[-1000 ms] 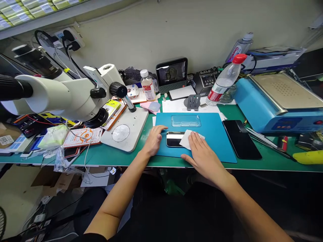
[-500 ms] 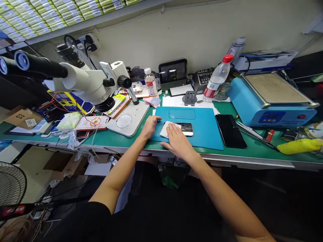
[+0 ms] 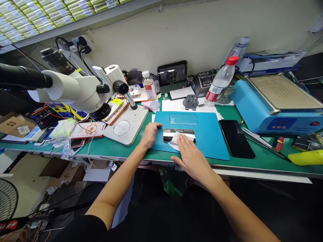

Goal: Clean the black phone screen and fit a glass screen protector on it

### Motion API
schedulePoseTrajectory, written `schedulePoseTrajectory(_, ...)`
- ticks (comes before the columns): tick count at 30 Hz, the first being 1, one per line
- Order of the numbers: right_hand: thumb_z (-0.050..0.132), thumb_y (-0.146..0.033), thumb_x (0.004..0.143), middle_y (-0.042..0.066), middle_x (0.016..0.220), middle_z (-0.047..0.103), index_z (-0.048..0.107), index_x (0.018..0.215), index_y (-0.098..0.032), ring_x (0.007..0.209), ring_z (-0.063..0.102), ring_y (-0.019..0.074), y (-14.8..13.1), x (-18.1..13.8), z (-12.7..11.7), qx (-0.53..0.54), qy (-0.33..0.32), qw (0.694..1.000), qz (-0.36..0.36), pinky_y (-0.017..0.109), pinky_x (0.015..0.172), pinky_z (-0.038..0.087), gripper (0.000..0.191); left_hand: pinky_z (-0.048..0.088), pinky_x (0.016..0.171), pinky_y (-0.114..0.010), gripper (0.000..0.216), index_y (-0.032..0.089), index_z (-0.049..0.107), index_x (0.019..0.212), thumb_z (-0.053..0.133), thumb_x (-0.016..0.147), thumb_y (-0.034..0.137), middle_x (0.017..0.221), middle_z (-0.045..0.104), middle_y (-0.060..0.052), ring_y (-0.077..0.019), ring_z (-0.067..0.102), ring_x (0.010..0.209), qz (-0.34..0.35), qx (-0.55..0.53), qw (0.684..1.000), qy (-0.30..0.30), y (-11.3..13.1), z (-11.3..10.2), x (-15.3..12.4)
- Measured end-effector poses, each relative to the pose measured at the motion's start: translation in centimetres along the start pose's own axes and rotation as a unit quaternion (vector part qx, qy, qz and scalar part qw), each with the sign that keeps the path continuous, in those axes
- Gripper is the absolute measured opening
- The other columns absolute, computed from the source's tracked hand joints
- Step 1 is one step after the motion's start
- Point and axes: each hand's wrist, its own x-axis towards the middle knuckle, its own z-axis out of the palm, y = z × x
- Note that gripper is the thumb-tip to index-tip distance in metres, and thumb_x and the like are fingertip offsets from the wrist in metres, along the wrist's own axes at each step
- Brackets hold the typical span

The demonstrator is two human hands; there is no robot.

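A phone [image 3: 168,134] with a glossy dark face lies flat on a blue work mat [image 3: 207,134]. My right hand [image 3: 192,160] lies flat with stretched fingers, pressing a white wipe [image 3: 174,140] onto the middle of the phone. My left hand [image 3: 149,134] rests at the mat's left edge, fingers curled against the phone's left end, a ring on one finger.
A white stereo microscope [image 3: 83,90] with its base plate [image 3: 126,126] stands left. Another dark phone [image 3: 236,138] lies right of the mat, beside a blue heating machine [image 3: 272,104]. Bottles [image 3: 220,82], a small screen [image 3: 172,74] and papers crowd the back of the green bench [image 3: 252,161].
My right hand slid the wipe from the phone's right end to its left end, then back to the middle. The left hand stayed at the phone's left end. The camera shifted.
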Motion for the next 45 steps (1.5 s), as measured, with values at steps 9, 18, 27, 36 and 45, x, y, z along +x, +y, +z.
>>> schedulePoseTrajectory(9,0.044,-0.075,0.100,0.030,0.172,0.032,0.025,0.168,0.001,0.163,0.027,0.0412,0.2,5.8,1.0,0.019,-0.024,0.998,-0.061,0.059,0.130,0.032,0.105,0.061,0.100,-0.047,0.032,0.020,0.067,0.131,0.066,0.105,0.039,0.136,0.067,-0.011,-0.0241,0.069,0.116,0.005,-0.002,1.000,-0.012,0.3,0.3,-0.2)
schedulePoseTrajectory(18,0.056,-0.072,0.097,0.022,0.173,0.035,0.031,0.169,-0.007,0.163,0.030,0.0338,-0.3,3.5,-0.6,0.039,-0.056,0.991,-0.119,0.051,0.131,0.035,0.099,0.060,0.100,-0.046,0.029,0.020,0.068,0.128,0.066,0.105,0.039,0.133,0.069,-0.010,-0.0234,0.070,0.114,-0.004,-0.005,1.000,-0.027,0.1,0.2,-0.4)
schedulePoseTrajectory(27,0.042,-0.072,0.102,0.026,0.175,0.028,0.011,0.172,-0.007,0.162,0.030,0.0408,3.3,0.4,-1.4,0.021,-0.050,0.998,0.011,0.062,0.127,0.037,0.100,0.060,0.102,-0.047,0.029,0.020,0.068,0.128,0.065,0.105,0.039,0.134,0.068,-0.011,-0.0240,0.069,0.116,-0.011,-0.013,0.999,-0.036,0.2,0.0,-0.5)
schedulePoseTrajectory(36,0.034,-0.076,0.102,0.034,0.173,0.024,0.023,0.168,0.004,0.164,0.021,0.0450,2.8,-0.8,-1.7,-0.020,-0.062,0.995,0.071,0.069,0.127,0.032,0.104,0.049,0.106,-0.052,0.049,0.025,0.069,0.117,0.040,0.108,0.063,0.120,0.074,-0.010,-0.0304,0.062,0.118,0.011,-0.034,0.997,-0.068,0.8,-0.4,-0.2)
schedulePoseTrajectory(45,0.029,-0.077,0.102,0.031,0.170,0.035,0.034,0.166,0.000,0.162,0.028,0.0463,2.0,-0.3,-1.7,-0.041,-0.045,0.993,0.105,0.070,0.126,0.032,0.101,0.044,0.106,-0.051,0.053,0.023,0.063,0.127,0.049,0.102,0.068,0.130,0.070,-0.012,-0.0343,0.058,0.122,0.022,-0.038,0.994,-0.101,1.7,-0.6,0.0)
